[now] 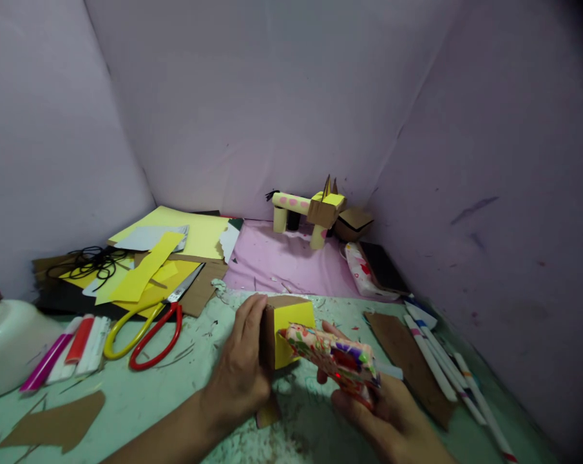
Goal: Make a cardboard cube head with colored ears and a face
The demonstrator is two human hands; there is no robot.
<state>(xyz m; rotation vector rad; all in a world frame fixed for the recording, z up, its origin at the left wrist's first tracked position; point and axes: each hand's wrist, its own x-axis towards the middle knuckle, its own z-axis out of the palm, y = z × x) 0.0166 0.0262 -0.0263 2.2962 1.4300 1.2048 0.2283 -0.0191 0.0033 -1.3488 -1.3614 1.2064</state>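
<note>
In the head view, my left hand [245, 354] is closed around the side of a small cardboard box [294, 320] faced with yellow paper. My right hand [368, 409] grips a hot glue gun [327, 354] wrapped in colourful patterned covering, with a small red light glowing on it. The gun's nozzle points left at the yellow face of the box; whether it touches cannot be told. A pale glue stick [389, 370] pokes out of the gun's back end. Below the left hand, a small cardboard piece [268, 412] is partly hidden.
A cardboard animal figure [294, 203] stands at the back. Scissors [163, 316], yellow paper sheets [194, 232], black cord [95, 261] and markers [81, 341] lie on the left. To the right are a cardboard strip [411, 361], white pens [433, 361] and a dark phone-like slab [382, 267].
</note>
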